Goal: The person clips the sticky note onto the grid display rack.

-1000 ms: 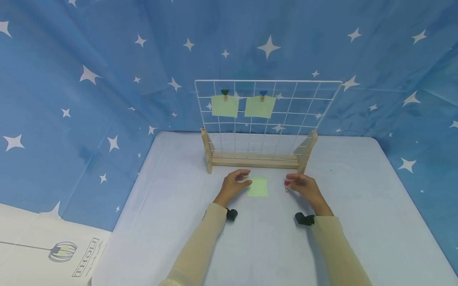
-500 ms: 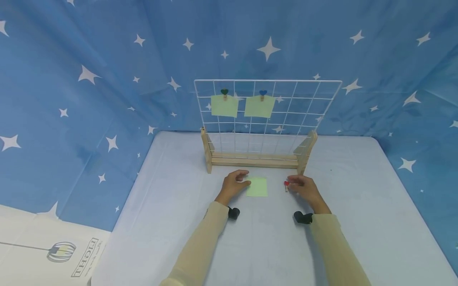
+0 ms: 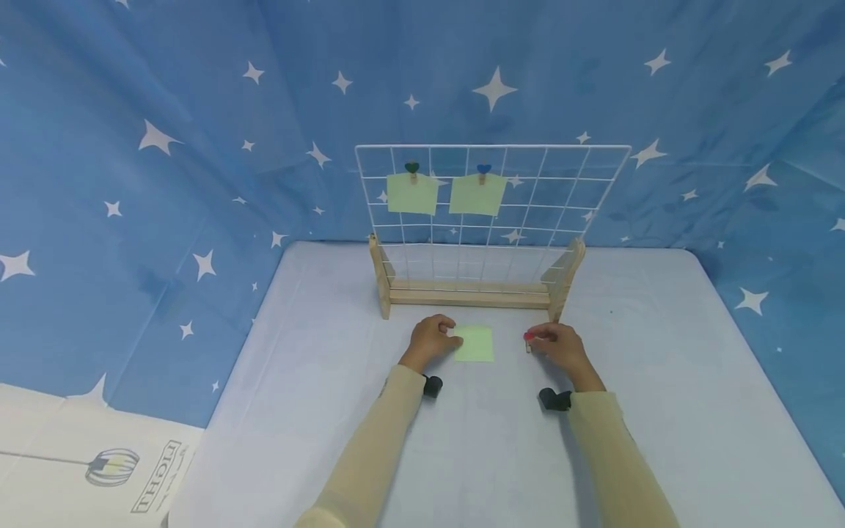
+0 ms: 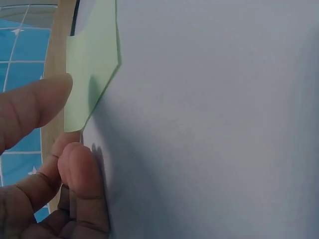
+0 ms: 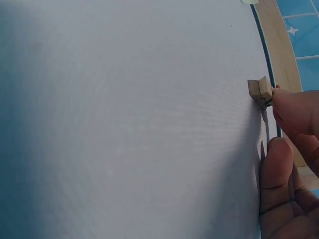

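Note:
In the head view, my left hand (image 3: 429,343) is at the left edge of a pale green paper square (image 3: 475,344) on the white table. The left wrist view has the thumb (image 4: 55,97) overlapping the green sheet (image 4: 92,64), while the curled fingers lie by its near corner, with a gap between. My right hand (image 3: 560,346) pinches a small wooden clothespin (image 3: 528,345) with a red heart on top. Seen from the right wrist, the clothespin's wooden legs (image 5: 260,90) stick out past the thumb; its heart is mostly hidden.
Behind the hands stands a white wire grid (image 3: 554,213) in a wooden base (image 3: 469,297). Two green paper squares (image 3: 412,194) hang on it, held by a green heart clothespin (image 3: 413,170) and a blue heart clothespin (image 3: 483,171). A blue starry curtain (image 3: 264,95) surrounds the table.
My right fingers have closed in on the red heart clothespin and now pinch it. My left hand has shifted slightly and its thumb and fingers are closer together beside the paper.

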`<state>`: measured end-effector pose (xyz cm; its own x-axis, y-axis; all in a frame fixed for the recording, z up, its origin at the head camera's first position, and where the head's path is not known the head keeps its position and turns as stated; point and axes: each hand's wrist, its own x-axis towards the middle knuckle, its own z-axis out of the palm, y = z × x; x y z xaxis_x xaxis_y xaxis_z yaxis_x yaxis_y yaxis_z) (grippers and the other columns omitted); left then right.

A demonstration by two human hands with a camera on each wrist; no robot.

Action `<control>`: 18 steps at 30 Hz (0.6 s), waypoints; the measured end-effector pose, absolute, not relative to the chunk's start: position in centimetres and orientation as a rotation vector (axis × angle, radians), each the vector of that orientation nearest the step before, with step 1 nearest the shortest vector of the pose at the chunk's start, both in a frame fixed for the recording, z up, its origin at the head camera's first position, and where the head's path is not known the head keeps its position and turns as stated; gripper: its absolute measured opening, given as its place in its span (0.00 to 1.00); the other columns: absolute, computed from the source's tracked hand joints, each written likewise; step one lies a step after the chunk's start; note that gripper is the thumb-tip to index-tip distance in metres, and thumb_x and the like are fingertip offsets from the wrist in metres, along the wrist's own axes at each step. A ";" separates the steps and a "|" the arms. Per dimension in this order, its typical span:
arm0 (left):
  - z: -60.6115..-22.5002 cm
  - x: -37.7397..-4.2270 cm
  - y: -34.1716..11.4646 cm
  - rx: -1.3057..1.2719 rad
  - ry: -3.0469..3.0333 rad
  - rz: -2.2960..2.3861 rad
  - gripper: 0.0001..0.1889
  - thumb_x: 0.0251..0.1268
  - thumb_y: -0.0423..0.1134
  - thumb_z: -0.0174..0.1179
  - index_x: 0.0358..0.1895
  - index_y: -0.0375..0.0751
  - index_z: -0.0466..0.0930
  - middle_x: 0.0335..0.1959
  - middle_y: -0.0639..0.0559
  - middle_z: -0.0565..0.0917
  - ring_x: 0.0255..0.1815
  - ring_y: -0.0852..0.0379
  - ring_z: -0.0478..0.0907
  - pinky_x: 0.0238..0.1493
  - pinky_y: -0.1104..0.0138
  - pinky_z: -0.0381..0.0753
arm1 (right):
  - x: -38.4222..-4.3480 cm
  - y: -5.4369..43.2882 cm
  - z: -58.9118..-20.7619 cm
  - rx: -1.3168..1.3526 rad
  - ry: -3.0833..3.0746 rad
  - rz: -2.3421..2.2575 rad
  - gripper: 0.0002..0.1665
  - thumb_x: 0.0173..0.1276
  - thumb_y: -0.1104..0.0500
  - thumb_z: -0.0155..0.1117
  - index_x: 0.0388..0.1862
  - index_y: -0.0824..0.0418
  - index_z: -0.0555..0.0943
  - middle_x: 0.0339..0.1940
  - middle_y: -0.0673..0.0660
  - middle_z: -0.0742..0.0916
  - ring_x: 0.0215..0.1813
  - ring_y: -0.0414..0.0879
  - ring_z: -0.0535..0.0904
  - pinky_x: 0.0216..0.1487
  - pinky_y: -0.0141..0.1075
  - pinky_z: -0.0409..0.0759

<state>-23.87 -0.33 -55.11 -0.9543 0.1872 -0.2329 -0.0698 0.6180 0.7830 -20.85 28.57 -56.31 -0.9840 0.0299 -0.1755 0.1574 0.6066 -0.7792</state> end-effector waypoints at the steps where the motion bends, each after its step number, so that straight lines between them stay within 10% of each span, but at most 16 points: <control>1: -55.0 -23.9 -0.3 0.093 2.554 1.246 0.18 0.67 0.37 0.75 0.57 0.36 0.87 0.48 0.45 0.83 0.48 0.50 0.76 0.55 0.57 0.78 | -20.8 28.5 -56.3 0.154 2.690 -1.320 0.15 0.74 0.67 0.67 0.55 0.75 0.85 0.53 0.72 0.88 0.52 0.63 0.82 0.44 0.38 0.78; 18: -54.7 -24.2 0.0 0.136 2.633 1.188 0.09 0.69 0.34 0.73 0.47 0.33 0.88 0.34 0.52 0.77 0.37 0.56 0.70 0.45 0.64 0.72 | -20.1 28.3 -56.2 0.181 2.669 -1.388 0.13 0.75 0.66 0.70 0.53 0.74 0.85 0.51 0.70 0.88 0.50 0.59 0.80 0.47 0.40 0.75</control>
<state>-24.18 0.03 -54.71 -0.9646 0.1859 -0.1870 -0.0171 0.6636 0.7479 -20.11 28.26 -56.22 -0.9846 0.0468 -0.1684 0.1647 0.5704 -0.8047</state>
